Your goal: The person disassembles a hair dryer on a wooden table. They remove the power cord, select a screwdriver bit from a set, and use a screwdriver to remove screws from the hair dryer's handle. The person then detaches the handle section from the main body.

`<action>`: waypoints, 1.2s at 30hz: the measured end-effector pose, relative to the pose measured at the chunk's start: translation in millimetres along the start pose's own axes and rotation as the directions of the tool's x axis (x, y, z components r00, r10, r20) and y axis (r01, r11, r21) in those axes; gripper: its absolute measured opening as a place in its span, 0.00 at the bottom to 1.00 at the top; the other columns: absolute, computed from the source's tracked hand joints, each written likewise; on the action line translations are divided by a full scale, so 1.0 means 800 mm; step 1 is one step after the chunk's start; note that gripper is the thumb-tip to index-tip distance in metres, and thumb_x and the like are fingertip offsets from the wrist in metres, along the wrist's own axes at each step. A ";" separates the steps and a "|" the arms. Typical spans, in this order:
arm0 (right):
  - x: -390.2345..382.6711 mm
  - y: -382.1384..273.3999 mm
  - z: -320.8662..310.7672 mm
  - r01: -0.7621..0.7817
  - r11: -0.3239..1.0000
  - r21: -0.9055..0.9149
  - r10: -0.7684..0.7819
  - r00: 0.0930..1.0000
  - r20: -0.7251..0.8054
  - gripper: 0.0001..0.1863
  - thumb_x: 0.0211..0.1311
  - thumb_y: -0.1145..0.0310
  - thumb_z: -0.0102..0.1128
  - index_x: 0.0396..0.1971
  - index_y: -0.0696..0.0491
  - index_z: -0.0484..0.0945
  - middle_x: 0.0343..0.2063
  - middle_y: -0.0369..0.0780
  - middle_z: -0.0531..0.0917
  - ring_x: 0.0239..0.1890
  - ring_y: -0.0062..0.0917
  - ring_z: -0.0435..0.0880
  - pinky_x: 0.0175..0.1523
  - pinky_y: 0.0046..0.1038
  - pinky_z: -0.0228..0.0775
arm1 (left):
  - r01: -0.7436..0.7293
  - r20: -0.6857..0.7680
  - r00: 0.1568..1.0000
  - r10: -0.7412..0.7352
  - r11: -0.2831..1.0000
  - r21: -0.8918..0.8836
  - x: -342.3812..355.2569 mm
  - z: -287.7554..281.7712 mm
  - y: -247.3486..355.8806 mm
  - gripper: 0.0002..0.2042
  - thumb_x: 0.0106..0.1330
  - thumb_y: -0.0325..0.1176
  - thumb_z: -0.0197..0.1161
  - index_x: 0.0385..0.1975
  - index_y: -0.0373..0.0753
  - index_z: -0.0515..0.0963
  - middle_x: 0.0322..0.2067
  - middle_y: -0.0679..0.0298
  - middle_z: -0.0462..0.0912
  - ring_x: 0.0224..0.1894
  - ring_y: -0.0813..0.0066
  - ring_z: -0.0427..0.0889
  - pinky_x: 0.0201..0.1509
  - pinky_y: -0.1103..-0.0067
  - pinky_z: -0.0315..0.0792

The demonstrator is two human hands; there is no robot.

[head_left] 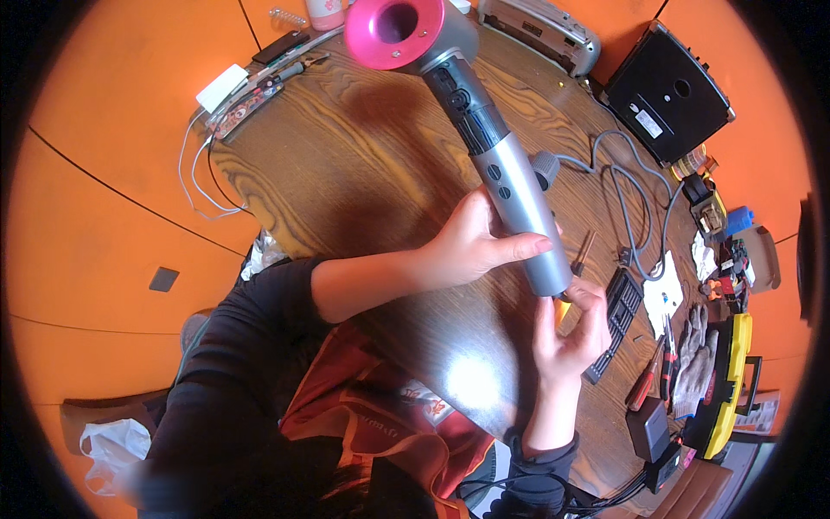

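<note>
A hair dryer with a pink ring-shaped head point(398, 28) and a grey handle point(517, 203) is held up slantwise over the table. Between head and handle, a dark inner section point(467, 102) with small parts is exposed. My left hand point(484, 238) wraps round the grey handle, its thumb lying across the front. At the handle's lower end, the thumb and forefinger of my right hand point(571, 337) are closed on the rim. Something yellow shows beside those fingers, partly hidden. A thin tool shaft point(586, 251) is visible just beyond the handle.
A grey cable point(644, 186) curls over the wooden table point(303, 182) on the right. Nearby lie a black slotted tray point(618, 320), red-handled screwdrivers point(644, 385), grey gloves point(694, 363) and a yellow-and-black toolbox point(731, 385). A black box-shaped device point(670, 91) stands far right.
</note>
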State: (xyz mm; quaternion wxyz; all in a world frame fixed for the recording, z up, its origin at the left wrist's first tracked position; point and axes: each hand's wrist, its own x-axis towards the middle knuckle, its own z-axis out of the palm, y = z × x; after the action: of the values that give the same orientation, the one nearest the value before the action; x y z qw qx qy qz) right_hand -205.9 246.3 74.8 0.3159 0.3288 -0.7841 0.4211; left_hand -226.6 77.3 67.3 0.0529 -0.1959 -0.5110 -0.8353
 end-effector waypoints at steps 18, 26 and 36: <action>0.021 0.001 0.000 0.086 0.967 -0.239 -0.094 0.995 -0.022 0.24 0.41 0.76 0.66 0.45 0.54 0.75 0.44 0.43 0.76 0.45 0.33 0.75 0.51 0.32 0.64 | -0.205 -0.449 0.892 0.049 0.930 -0.304 0.044 -0.031 0.055 0.20 0.67 0.50 0.39 0.39 0.36 0.67 0.40 0.54 0.74 0.48 0.61 0.73 0.55 0.63 0.67; 0.032 0.048 -0.009 -0.055 0.912 -0.406 0.012 0.994 -0.109 0.35 0.41 0.75 0.66 0.55 0.53 0.64 0.42 0.42 0.74 0.46 0.32 0.72 0.54 0.33 0.55 | -0.410 -0.566 0.780 0.266 0.901 -0.141 0.089 -0.065 0.177 0.21 0.65 0.48 0.46 0.35 0.31 0.68 0.31 0.54 0.74 0.37 0.63 0.75 0.46 0.68 0.73; 0.085 0.099 0.016 0.057 0.904 -0.424 -0.027 0.997 0.076 0.28 0.34 0.80 0.63 0.43 0.53 0.68 0.42 0.40 0.74 0.47 0.34 0.71 0.47 0.33 0.60 | -0.178 -0.218 0.975 0.048 0.757 -0.629 0.028 -0.099 0.263 0.14 0.61 0.37 0.56 0.35 0.31 0.64 0.31 0.57 0.73 0.30 0.69 0.76 0.39 0.78 0.78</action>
State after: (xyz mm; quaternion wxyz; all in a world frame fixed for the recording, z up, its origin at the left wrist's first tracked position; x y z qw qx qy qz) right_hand -310.4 252.1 85.5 0.3621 0.2831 -0.8600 0.2216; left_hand -208.3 -88.7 219.7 0.0810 -0.1525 -0.1730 -0.9697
